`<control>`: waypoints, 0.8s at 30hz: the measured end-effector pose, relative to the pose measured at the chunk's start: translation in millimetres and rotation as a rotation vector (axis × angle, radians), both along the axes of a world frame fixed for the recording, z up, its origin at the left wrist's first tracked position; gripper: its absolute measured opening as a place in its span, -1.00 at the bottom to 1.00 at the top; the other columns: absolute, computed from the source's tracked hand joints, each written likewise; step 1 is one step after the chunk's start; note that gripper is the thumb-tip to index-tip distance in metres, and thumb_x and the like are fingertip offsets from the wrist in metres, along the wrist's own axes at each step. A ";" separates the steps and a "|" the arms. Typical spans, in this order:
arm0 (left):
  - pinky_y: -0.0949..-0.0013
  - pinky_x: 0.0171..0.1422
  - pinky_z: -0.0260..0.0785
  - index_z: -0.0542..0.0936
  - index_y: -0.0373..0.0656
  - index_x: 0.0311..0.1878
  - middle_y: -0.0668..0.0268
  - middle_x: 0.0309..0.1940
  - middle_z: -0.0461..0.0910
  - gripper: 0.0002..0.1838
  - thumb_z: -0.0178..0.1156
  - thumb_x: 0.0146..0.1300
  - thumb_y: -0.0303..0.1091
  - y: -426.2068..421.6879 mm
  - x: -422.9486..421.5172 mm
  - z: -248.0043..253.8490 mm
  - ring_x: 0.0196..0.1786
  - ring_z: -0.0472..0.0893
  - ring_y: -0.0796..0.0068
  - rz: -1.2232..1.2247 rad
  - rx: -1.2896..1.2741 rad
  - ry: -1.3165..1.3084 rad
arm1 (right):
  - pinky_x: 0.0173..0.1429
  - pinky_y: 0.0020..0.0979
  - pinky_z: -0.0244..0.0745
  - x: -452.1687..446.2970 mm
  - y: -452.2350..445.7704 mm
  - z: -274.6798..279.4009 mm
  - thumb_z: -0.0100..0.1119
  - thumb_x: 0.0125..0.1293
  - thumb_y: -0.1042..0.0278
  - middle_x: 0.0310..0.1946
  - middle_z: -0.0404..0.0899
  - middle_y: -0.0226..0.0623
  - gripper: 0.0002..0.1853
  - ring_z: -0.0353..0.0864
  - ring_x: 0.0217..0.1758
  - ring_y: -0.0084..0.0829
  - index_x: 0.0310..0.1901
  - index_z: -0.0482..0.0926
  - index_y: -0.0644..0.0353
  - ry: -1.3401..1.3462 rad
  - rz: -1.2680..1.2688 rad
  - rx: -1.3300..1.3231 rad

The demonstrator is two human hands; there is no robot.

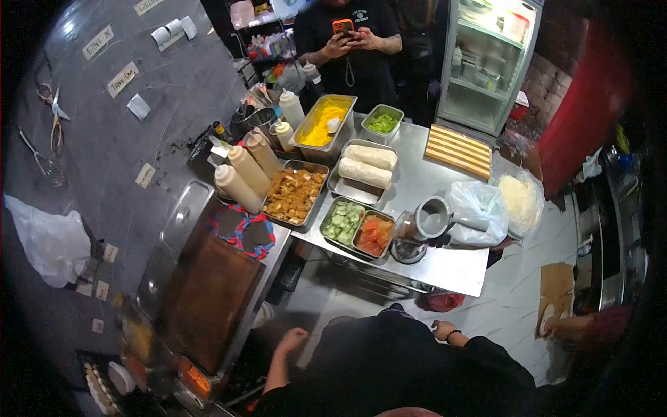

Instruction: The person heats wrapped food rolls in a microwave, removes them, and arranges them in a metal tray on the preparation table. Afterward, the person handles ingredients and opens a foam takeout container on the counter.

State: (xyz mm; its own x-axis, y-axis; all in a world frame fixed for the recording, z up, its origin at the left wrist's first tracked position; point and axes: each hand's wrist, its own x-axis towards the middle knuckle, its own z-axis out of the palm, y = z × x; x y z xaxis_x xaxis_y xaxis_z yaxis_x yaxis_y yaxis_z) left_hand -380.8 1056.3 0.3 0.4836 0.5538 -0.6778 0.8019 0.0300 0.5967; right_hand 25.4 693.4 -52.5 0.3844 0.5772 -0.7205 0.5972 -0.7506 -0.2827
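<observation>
At the back stands a lit fridge (479,111) with several shelves, and in front of it lies a striped wooden board (457,151). To the left of the fridge, a person in black shirt (375,76) holds a phone (342,28) in orange case. On the grey wall (90,142) are paper labels (123,78), scissors (58,115), a whisk (50,167) and a white plastic bag (48,243).

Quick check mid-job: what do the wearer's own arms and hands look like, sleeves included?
The left hand and right hand are both ungloved. A narrow dark band circles the right wrist; none shows on the left. The black fabric sleeves stop short of the wrists. Finer markings are too small to make out.
</observation>
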 end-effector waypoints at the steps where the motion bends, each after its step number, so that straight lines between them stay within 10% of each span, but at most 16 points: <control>1: 0.38 -0.15 0.39 0.57 -0.23 -0.17 0.24 -0.25 0.59 -0.66 0.19 0.16 -0.13 -1.6 5.0 -4.0 -0.20 0.57 0.42 0.027 -0.086 0.000 | 0.07 -0.14 0.40 -12.5 1.1 -3.8 0.06 0.10 0.18 -0.12 0.56 -0.05 -0.59 0.50 -0.01 -0.04 0.01 0.46 0.05 0.021 0.002 -0.015; 6: 0.24 0.19 0.24 0.49 -0.16 0.10 0.17 -0.03 0.53 -0.36 -0.02 0.22 0.22 -2.5 19.7 -77.4 0.05 0.48 0.24 -0.255 -0.142 -0.109 | -0.02 -0.16 0.41 -71.9 15.1 -9.1 0.07 0.10 0.04 -0.20 0.58 -0.02 -0.58 0.54 -0.10 -0.02 -0.05 0.51 0.09 0.056 -0.037 0.009; 11: 0.31 0.29 0.13 0.41 -0.17 0.19 0.17 0.08 0.46 -0.31 -0.10 0.25 0.24 -3.4 27.3 54.4 0.16 0.40 0.30 -0.173 -0.480 -0.154 | -0.03 -0.18 0.43 -117.7 15.8 -12.2 0.15 0.04 0.05 -0.23 0.59 -0.04 -0.56 0.55 -0.11 -0.05 -0.06 0.52 0.10 0.076 -0.110 -0.034; 14: 0.33 0.32 0.08 0.38 -0.22 0.20 0.18 0.12 0.42 -0.40 0.00 0.28 0.06 11.1 18.5 41.1 0.21 0.34 0.36 -0.396 -0.559 -0.274 | -0.04 -0.18 0.43 -143.1 0.0 -15.2 0.18 0.02 0.02 -0.24 0.60 -0.06 -0.54 0.56 -0.12 -0.06 -0.08 0.53 0.11 0.032 -0.078 -0.034; 16: 0.37 0.21 0.21 0.45 -0.26 0.10 0.25 -0.02 0.51 -0.51 0.12 0.24 -0.07 15.7 20.3 30.0 0.08 0.44 0.42 -0.720 -0.407 -0.242 | 0.03 -0.16 0.40 -161.6 6.4 12.2 0.14 0.06 0.15 -0.13 0.56 -0.05 -0.57 0.51 -0.01 -0.08 0.00 0.48 0.05 0.057 -0.207 -0.114; 18: 0.50 -0.24 0.29 0.51 -0.26 -0.21 0.44 -0.41 0.51 -0.60 0.23 0.15 -0.06 20.4 26.0 18.1 -0.32 0.44 0.64 -0.471 -0.423 -0.303 | 0.04 -0.16 0.40 -169.8 0.8 5.3 0.14 0.05 0.13 -0.12 0.56 -0.05 -0.57 0.51 -0.01 -0.07 -0.01 0.49 0.05 0.082 -0.227 -0.099; 24: 0.43 -0.22 0.29 0.53 -0.26 -0.19 0.37 -0.40 0.52 -0.57 0.16 0.19 -0.01 13.0 18.0 -26.4 -0.31 0.45 0.55 -0.460 -0.263 -0.364 | -0.07 -0.21 0.45 -193.0 -2.2 9.3 0.20 0.01 -0.04 -0.30 0.63 -0.13 -0.53 0.58 -0.18 -0.10 -0.12 0.54 0.12 -0.003 -0.280 -0.023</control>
